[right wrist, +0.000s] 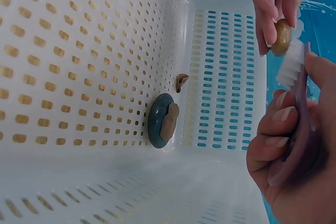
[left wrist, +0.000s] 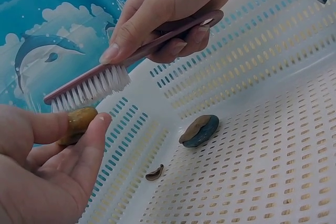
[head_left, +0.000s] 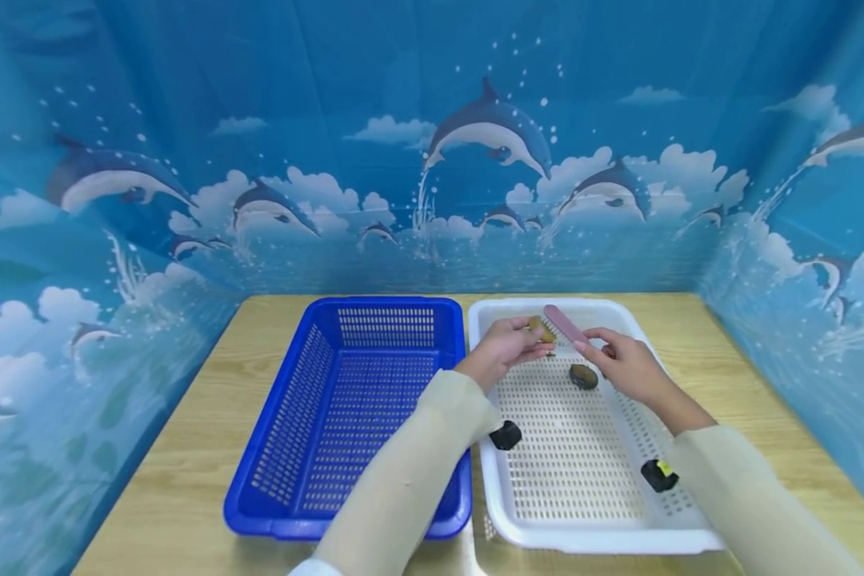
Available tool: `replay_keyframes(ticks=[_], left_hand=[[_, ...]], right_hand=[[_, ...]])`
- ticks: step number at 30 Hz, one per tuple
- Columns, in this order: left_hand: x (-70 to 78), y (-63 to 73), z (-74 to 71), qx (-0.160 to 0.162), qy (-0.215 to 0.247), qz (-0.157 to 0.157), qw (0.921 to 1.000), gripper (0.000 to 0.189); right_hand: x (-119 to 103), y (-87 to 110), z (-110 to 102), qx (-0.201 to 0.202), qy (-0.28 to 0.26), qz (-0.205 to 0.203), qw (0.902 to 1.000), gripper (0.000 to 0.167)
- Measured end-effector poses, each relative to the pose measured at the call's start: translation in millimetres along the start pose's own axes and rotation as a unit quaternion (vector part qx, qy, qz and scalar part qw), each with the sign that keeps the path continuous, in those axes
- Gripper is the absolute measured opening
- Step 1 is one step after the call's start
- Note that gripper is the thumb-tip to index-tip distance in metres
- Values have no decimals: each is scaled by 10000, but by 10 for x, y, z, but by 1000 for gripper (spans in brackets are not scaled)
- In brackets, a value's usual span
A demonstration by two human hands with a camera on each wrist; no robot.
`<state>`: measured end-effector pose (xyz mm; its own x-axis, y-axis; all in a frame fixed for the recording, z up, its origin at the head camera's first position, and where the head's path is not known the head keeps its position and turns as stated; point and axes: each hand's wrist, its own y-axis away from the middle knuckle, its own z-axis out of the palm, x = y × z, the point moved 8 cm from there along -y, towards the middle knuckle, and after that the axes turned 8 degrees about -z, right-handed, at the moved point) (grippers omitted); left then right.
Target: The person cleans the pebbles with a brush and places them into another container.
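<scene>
My left hand (head_left: 506, 349) pinches a yellowish-brown pebble (left wrist: 81, 120) between thumb and fingers over the far end of the white basket (head_left: 598, 541). In my right hand (head_left: 630, 366) is a pink-handled scrub brush (head_left: 565, 323), gripped by its handle. The white bristles (left wrist: 92, 87) face down at the pebble, their tips right by its surface. Below the hands, a dark blue-grey stone (right wrist: 157, 121) lies on the basket floor with a brown lump (right wrist: 169, 121) stuck on one side. Near it sits a small curled brown scrap (left wrist: 155, 172).
A blue plastic basket (head_left: 349, 528) stands left of the white one on the wooden table (head_left: 180, 448). Curtains printed with dolphins (head_left: 493, 128) rise behind and at both sides. Black wrist devices (head_left: 506, 435) show at both wrists.
</scene>
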<state>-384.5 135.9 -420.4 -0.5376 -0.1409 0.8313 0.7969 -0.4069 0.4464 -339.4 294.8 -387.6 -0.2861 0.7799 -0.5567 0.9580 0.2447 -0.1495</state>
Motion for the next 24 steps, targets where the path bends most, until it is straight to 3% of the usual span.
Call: replay_keyframes(ticks=[6, 12, 18, 24], left_hand=[[49, 3, -40, 280, 155, 88, 9994, 45], [49, -2, -51, 377, 190, 151, 9990, 45], [31, -22, -46, 326, 209, 247, 9989, 43], [29, -17, -15, 177, -148, 265, 9994, 42]], right_hand=[[-23, -19, -27, -23, -19, -57, 10000, 59], [-21, -17, 29, -240, -440, -56, 9987, 58], [-36, 2, 42, -222, -471, -116, 9986, 58], [-67, 6, 6, -58, -425, -147, 9990, 57]])
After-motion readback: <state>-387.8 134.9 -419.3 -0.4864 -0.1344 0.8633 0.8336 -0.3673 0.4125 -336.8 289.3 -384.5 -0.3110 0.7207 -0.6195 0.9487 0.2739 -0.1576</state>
